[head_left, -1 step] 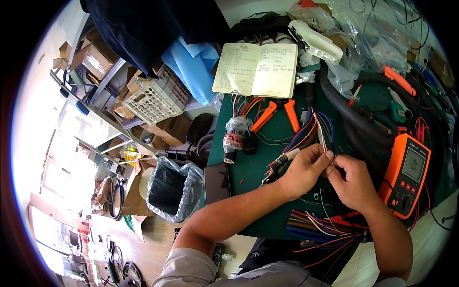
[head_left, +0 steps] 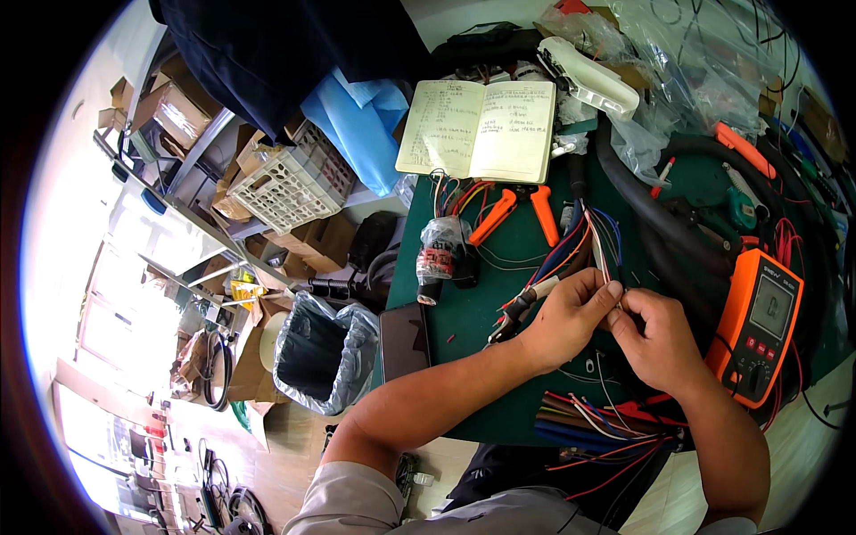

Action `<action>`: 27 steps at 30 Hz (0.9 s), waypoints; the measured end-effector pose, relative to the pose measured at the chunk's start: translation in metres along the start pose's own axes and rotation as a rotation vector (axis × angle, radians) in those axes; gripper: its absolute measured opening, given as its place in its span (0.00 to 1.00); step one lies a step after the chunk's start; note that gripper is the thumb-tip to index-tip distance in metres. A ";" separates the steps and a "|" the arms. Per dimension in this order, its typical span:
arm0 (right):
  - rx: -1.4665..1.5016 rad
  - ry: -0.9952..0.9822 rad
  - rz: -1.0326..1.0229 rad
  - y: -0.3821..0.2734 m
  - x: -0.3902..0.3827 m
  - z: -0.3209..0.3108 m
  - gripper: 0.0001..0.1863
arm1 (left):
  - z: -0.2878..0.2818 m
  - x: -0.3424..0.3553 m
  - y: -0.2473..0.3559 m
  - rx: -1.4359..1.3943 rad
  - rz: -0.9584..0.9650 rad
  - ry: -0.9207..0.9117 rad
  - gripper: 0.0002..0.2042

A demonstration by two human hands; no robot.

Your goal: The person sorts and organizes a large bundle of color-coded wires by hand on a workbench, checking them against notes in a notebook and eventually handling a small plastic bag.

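Over the green work surface, my left hand pinches thin wires between thumb and fingers. They fan out of a black sheathed cable, in white, red, blue, orange and black. My right hand is closed too, its thumb and finger pinching at the same spot beside the left thumb. The exact wire ends between the fingertips are hidden. Just left of my left hand lies a tool with dark and pale parts, partly covered. Below both hands is a bundle of loose coloured wires.
An orange multimeter stands right of my right forearm. Orange-handled pliers, a plastic-wrapped connector and an open notebook lie farther off. A dark phone rests at the left edge, beside a lined bin. Thick black cables curve at right.
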State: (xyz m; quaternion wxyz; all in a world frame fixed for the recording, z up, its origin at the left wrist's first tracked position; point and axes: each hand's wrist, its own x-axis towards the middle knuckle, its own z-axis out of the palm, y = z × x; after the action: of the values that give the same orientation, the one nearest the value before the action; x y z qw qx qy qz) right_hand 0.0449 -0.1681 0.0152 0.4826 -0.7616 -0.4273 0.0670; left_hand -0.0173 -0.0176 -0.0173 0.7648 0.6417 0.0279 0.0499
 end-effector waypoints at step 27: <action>0.011 -0.001 0.014 0.000 0.000 -0.001 0.08 | 0.001 0.000 0.002 0.021 0.001 0.000 0.12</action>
State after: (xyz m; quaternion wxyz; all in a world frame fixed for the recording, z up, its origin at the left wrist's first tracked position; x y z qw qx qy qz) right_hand 0.0450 -0.1689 0.0156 0.4860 -0.7620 -0.4216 0.0731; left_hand -0.0170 -0.0181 -0.0156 0.7581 0.6497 0.0281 0.0500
